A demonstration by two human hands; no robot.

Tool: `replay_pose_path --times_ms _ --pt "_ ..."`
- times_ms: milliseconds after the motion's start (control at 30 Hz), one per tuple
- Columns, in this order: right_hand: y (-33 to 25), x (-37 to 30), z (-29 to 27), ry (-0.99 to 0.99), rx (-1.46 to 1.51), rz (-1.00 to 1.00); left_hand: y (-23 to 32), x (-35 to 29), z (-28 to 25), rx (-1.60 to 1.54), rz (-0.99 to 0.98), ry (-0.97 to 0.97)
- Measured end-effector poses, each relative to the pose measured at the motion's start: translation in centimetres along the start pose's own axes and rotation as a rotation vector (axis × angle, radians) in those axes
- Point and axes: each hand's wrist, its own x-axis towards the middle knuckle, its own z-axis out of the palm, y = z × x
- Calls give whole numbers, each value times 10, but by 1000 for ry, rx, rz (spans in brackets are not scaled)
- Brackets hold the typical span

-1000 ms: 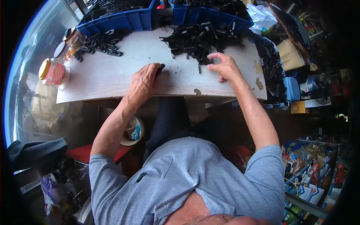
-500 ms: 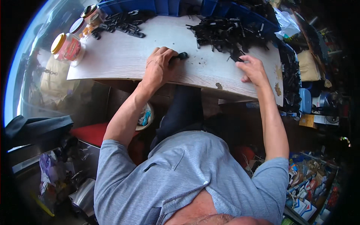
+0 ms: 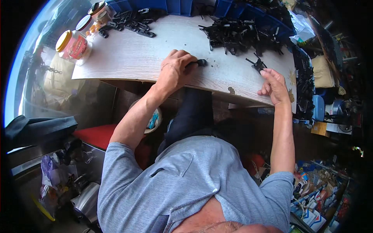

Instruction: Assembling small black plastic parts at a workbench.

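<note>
My left hand (image 3: 173, 71) rests on the white tabletop, its fingers curled around a small black piece (image 3: 201, 62) with a rounded end. Most of that piece is hidden under the fingers, so its kind is unclear. Over the table's right side, my right hand (image 3: 275, 85) pinches a black plastic part (image 3: 257, 65) with thin prongs between thumb and fingers. Beyond it lies a heap of similar black plastic parts (image 3: 237, 37). At the far left sits a smaller group of longer black pieces (image 3: 136, 25).
Blue bins (image 3: 178, 7) line the table's far edge. Jars (image 3: 74, 46) with coloured lids stand at the left. Dark crumbs and a chipped patch (image 3: 231, 90) mark the tabletop (image 3: 128, 58). Below the table on the left is a round bucket (image 3: 158, 121) beside a red seat (image 3: 97, 136).
My right hand has drawn back from the heap toward the near right, bringing a black pronged part with it. My left hand still grips its piece, and the view has shifted slightly.
</note>
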Motion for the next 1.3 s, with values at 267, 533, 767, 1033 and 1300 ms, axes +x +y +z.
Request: replay_pose_path --times_ms 267,533,767,1033,1300 --pt "-6 3 -4 -34 -5 23 24 6 31 53 96 -123" --pt "-4 -13 2 -76 -48 38 39 8 20 -83 4 -99" --pt "-26 -17 58 -263 -244 -125 80 49 6 -276 179 -189" --pt "-7 7 105 -353 -68 -138 50 24 14 -153 17 -233" --pt "-5 9 127 -225 -292 -13 32 -1 20 42 234 -30"
